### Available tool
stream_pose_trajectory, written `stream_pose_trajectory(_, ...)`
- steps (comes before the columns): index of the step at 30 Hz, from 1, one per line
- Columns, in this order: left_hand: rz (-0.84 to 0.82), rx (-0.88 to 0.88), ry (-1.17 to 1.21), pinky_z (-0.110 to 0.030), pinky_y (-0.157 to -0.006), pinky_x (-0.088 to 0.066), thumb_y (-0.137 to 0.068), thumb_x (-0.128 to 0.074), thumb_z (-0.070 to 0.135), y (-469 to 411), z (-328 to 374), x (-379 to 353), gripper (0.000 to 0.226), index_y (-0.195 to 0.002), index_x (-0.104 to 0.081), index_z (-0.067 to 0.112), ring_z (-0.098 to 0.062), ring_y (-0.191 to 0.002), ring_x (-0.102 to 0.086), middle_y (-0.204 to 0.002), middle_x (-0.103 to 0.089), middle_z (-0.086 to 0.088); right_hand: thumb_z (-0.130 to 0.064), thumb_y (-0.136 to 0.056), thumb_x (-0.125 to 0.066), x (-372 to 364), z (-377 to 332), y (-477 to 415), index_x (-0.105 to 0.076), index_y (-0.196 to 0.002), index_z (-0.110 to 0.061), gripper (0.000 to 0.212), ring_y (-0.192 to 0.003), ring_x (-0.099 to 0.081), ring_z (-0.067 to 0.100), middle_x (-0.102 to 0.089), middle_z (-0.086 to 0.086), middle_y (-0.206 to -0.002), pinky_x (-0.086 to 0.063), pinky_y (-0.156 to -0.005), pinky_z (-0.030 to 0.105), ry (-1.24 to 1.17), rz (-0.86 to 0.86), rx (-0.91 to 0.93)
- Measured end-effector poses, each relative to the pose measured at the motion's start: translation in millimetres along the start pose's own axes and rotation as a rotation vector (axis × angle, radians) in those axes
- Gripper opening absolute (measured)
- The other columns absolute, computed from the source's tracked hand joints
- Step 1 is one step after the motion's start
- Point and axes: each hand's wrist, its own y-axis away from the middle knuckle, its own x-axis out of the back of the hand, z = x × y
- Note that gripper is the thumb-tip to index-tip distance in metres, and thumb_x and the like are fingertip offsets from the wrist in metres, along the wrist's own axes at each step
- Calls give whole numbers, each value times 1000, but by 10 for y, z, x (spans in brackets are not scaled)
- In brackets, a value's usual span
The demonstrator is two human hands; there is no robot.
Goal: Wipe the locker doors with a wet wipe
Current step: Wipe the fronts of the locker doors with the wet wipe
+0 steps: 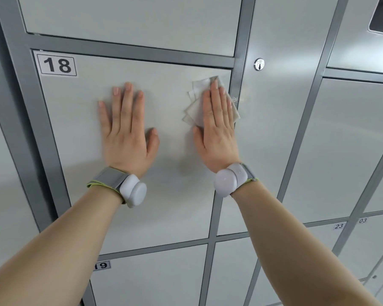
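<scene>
My left hand (125, 133) lies flat on door 18 (164, 206), fingers spread, bracing. Wet wipe (198, 107) sits at the door's upper-right edge under my right hand (217, 133), fingers straight & together, pressing. I judge door 18 approx. mid-wipe; door 19 (153, 281) etc. not yet done.

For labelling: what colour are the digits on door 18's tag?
Black digits on a white tag; head view.

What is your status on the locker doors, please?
Left hand flat on door 18, empty. Right hand presses wet wipe at door's right edge. Nothing in the way.
</scene>
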Motion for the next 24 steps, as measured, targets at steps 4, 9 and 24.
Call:
stream_pose_trajectory(4, -2, -2, 2, -45, -117, 3, -86, -52, 20, 2, -7, 5, 67, -144, -28, -2, -37, -141, -16, -151, -27, -24, -13, -94, -45, -22, -50, 167, -26, -145, 8, 59, -145, -11, 35, -19, 26, -154, -7, -120, 44, -26, -97, 45)
stream_pose_trajectory(9, 3, -6, 19, -44, -117, 3, -86, -52, 19, 7, -14, 10, 66, -144, -29, -2, -37, -141, -17, -151, -28, -23, -21, -97, -36, 32, 16, 276, -27, -145, 7, 56, -146, -11, 34, -19, 24, -155, -9, -120, 44, -18, -144, 70)
stream_pose_trajectory(24, -37, -92, 107, -43, -118, -1, -86, -46, 20, 0, -190, 165, 65, -144, -25, 0, -35, -141, -15, -150, -29, -22, -44, -96, -38, -11, -142, -253, -21, -145, 10, 75, -144, -13, 40, -17, 30, -153, -2, -121, 39, 104, 59, -133)
